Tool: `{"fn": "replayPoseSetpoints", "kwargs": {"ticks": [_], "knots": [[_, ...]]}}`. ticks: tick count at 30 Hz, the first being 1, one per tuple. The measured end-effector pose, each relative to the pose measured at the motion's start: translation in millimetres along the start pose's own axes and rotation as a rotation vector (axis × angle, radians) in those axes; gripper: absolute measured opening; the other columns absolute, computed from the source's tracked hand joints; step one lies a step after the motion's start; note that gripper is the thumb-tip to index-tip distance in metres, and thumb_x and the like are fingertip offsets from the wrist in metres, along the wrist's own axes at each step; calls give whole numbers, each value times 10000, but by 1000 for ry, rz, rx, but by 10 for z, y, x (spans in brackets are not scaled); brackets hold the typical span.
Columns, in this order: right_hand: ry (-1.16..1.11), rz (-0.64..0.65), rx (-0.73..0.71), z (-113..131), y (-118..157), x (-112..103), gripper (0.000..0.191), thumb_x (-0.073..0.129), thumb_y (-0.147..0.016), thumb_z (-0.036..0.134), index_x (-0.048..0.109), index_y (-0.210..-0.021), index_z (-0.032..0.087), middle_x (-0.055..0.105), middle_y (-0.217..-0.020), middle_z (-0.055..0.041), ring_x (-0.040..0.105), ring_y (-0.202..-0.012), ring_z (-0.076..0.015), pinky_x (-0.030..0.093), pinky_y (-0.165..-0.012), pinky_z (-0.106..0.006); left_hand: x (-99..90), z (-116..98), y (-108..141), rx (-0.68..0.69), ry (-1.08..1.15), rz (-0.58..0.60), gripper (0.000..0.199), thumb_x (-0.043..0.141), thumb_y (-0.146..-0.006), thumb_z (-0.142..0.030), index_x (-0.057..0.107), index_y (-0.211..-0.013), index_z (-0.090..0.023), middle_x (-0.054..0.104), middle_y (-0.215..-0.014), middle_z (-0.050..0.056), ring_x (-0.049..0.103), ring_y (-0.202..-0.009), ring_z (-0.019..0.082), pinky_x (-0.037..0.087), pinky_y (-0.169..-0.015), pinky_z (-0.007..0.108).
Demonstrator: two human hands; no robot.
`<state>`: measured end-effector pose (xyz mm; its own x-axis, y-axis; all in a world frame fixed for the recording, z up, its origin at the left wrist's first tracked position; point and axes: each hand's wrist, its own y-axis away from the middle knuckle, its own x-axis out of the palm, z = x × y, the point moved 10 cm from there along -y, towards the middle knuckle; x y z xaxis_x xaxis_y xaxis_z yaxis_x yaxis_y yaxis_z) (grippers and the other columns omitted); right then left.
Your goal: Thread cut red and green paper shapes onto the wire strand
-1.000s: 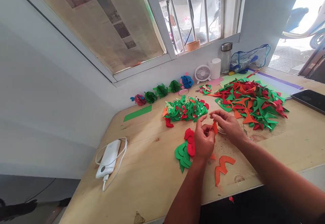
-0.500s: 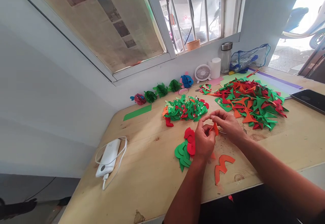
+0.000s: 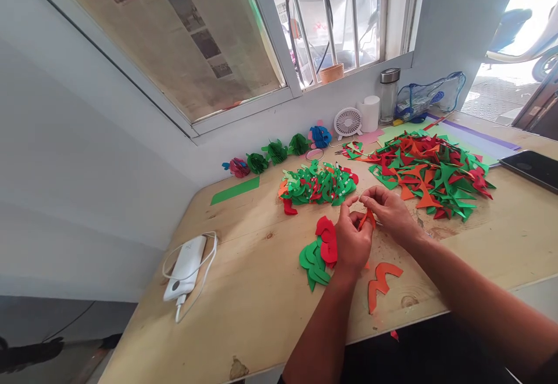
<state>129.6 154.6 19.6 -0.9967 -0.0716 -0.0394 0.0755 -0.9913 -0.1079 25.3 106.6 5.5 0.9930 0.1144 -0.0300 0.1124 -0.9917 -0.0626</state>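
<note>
My left hand (image 3: 354,236) is closed on a small orange paper piece (image 3: 368,218), which shows between the two hands. Close against it on the right, my right hand (image 3: 389,212) has its fingers pinched near the left fingertips; what they pinch is too small to make out. Beside my left wrist lie red curved pieces (image 3: 326,241) and green curved pieces (image 3: 314,263). An orange wavy piece (image 3: 382,282) rests on the table below the hands. Behind the hands is a heap of green and red pieces with pale marks (image 3: 320,183).
A large pile of paper scraps (image 3: 429,172) covers the right side of the wooden table (image 3: 244,291). A power bank (image 3: 186,268) with a cable lies left. Along the wall stand paper figures (image 3: 276,151), a small fan (image 3: 347,122) and a glass bottle (image 3: 389,96). A phone (image 3: 532,169) lies far right.
The orange piece between my hands has tilted and now shows lower and more folded. Both hands stay nearly in place, and the whole view has shifted slightly.
</note>
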Motion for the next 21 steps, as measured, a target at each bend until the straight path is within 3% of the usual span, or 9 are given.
{"fn": "replayPoseSetpoints", "kwargs": {"ticks": [7,14,21], "knots": [[29,-98,18,16,5,-106,247,628,-717,429,559,-697,193,497,-617,19,405,-550,-108,328,-502,-257,-200,39,-33,-58,108,-147,545,653,-737,-210,477,-1253,-196,642,-699,-7,524,-521,79,407,-511,179],[-19,-3,16,51,38,19,250,643,-708,427,563,-737,191,511,-661,17,418,-575,-107,337,-524,-257,-331,83,-71,-98,225,-242,292,677,-699,-231,646,-974,-136,670,-714,37,637,-632,125,492,-607,224],[-66,83,-12,-1,34,151,212,661,-684,339,545,-784,194,548,-700,15,510,-617,-116,421,-576,-265,-298,93,-80,-88,251,-226,264,690,-695,-241,639,-932,-136,683,-726,47,653,-648,137,507,-619,232]]}}
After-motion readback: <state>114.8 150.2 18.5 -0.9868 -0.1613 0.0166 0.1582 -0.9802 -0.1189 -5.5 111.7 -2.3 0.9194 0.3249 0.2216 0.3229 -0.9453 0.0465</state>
